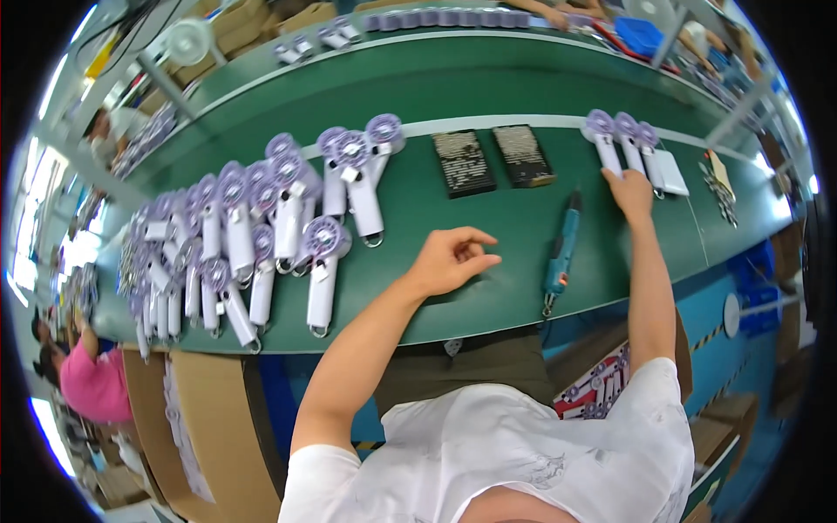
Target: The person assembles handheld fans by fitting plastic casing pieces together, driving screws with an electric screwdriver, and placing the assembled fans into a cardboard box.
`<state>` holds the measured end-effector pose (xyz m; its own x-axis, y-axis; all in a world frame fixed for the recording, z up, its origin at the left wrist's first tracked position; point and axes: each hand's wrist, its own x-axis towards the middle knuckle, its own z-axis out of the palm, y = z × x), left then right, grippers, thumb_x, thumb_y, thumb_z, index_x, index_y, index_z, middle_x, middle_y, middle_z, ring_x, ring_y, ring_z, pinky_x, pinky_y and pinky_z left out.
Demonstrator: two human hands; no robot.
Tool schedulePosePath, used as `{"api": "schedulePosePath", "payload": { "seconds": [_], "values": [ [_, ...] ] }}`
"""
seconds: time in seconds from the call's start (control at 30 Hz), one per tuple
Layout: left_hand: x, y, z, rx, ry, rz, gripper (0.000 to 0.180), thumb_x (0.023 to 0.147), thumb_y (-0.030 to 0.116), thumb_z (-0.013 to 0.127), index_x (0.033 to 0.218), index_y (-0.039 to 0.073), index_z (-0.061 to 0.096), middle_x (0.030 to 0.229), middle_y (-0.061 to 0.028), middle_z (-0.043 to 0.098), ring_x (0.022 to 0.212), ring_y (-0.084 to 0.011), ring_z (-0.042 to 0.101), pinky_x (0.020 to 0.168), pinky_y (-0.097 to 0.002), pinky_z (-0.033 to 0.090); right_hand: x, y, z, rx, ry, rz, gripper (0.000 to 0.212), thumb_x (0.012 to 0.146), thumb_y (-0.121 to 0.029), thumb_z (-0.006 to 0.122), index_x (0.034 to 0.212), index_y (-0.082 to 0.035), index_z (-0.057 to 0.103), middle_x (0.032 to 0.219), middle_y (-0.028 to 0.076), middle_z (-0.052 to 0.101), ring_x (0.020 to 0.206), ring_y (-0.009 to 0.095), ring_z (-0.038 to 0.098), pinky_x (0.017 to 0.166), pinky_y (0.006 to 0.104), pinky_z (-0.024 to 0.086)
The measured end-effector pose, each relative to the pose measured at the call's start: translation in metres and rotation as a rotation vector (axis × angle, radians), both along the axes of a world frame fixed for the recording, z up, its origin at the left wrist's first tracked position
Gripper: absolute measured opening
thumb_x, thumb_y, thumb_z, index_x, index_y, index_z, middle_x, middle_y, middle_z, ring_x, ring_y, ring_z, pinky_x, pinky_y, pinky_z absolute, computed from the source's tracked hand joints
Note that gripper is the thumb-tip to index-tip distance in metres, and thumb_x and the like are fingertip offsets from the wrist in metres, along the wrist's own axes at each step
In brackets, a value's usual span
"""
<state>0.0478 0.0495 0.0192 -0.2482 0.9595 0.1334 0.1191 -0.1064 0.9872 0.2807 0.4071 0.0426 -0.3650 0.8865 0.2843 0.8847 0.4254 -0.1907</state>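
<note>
My right hand (631, 193) is closed around the lower end of a white handheld fan (606, 150) with a round lilac head, at the right of the bench. Two more handheld fans (632, 139) lie close beside it. My left hand (449, 260) hovers over the middle of the green bench, its fingers loosely bent, thumb and forefinger apart, with nothing visible in it. Between my hands lies a teal electric screwdriver (562, 251), tip pointing away from me. Beyond the left hand sit two black trays (476, 181), apparently filled with rows of small pale parts.
Many lilac-and-white handheld fans (237, 218) crowd the left of the bench. A flat white piece (671, 174) and a heap of small metal parts (722, 199) lie at the right. Cardboard boxes (214, 418) stand below the near edge. Other people work around the line.
</note>
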Motion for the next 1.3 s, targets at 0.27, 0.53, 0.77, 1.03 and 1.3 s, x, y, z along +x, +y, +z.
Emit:
{"api": "schedulePosePath", "payload": {
  "seconds": [0.27,0.53,0.77,1.03,1.3],
  "values": [
    [-0.034,-0.029,0.05,-0.11,1.12,1.001,0.027,0.082,0.022,0.079,0.09,0.001,0.063,0.088,-0.0147,0.061,0.076,-0.0289,0.065,0.064,-0.0381,0.054,-0.002,-0.038,0.01,0.514,0.113,0.339,0.031,0.097,-0.02,0.062,0.12,0.001,0.064,0.109,0.022,0.065,0.099,0.042,0.061,0.087,0.049,0.05],
    [-0.062,-0.022,0.048,-0.714,1.191,1.008,0.041,0.081,0.015,0.068,0.109,-0.015,0.065,0.109,-0.0242,0.061,0.089,-0.0238,0.066,0.07,-0.0288,0.059,-0.017,-0.167,0.049,0.379,0.455,0.954,0.017,0.087,0.01,0.065,0.103,0.005,0.067,0.096,0.017,0.064,0.086,0.033,0.064,0.076,0.0378,0.053],
    [-0.066,-0.019,0.051,-0.592,0.907,0.936,0.036,0.079,0.013,0.073,0.103,-0.012,0.059,0.105,-0.0287,0.065,0.092,-0.0415,0.071,0.081,-0.0459,0.059,-0.034,-0.24,0.062,0.242,0.652,0.988,0.019,0.084,0.01,0.068,0.101,0.002,0.07,0.09,0.015,0.066,0.079,0.029,0.065,0.071,0.0358,0.053],
    [0.008,-0.028,0.102,-0.007,-0.287,0.629,0.035,0.093,0.019,0.073,0.112,-0.008,0.063,0.085,-0.0081,0.072,0.046,-0.0024,0.048,0.035,-0.0179,0.032,-0.085,-0.302,0.025,-0.888,1.232,0.878,0.03,0.101,-0.011,0.06,0.127,0.005,0.062,0.112,0.013,0.068,0.094,0.02,0.07,0.084,0.0315,0.058],
    [0.023,-0.039,0.065,0.263,-0.568,0.221,0.05,0.1,0.016,0.058,0.141,-0.011,0.047,0.116,-0.0203,0.069,0.06,-0.0065,0.057,0.043,-0.0175,0.039,-0.061,-0.294,0.025,-1.708,1.329,0.684,0.032,0.104,-0.024,0.058,0.111,0.005,0.068,0.102,0.011,0.069,0.089,0.017,0.069,0.079,0.0327,0.059]
  ]
}}
